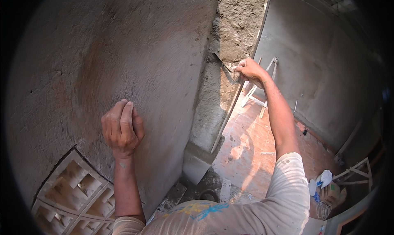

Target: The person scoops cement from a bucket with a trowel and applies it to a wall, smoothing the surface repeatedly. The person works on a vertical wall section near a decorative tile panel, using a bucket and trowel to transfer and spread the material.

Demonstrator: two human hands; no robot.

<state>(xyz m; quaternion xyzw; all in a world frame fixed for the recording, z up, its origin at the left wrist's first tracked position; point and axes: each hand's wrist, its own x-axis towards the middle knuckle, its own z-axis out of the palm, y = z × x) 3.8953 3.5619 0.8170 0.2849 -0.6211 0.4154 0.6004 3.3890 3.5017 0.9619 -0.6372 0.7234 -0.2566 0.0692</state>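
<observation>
My right hand (251, 71) is raised at the strip of rough wet mortar (236, 23), its fingers closed round the handle end of a trowel. The trowel's thin dark blade (221, 62) is seen nearly edge-on against the mortar. A long straight batten (232, 107) runs along the strip's outer edge, just below this hand. My left hand (122, 128) is at the smooth grey plastered wall (164, 66), fingers curled together with the back of the hand showing. No object shows at its fingertips, though the palm side is hidden.
Lower left, a lattice vent block (78, 181) is set into the wall. Beyond the batten lie a stained reddish floor (242, 148) and a pale wooden trestle (262, 95). Bags (331, 194) and a coil of wire (323, 210) lie at the lower right, near another wooden frame (356, 172).
</observation>
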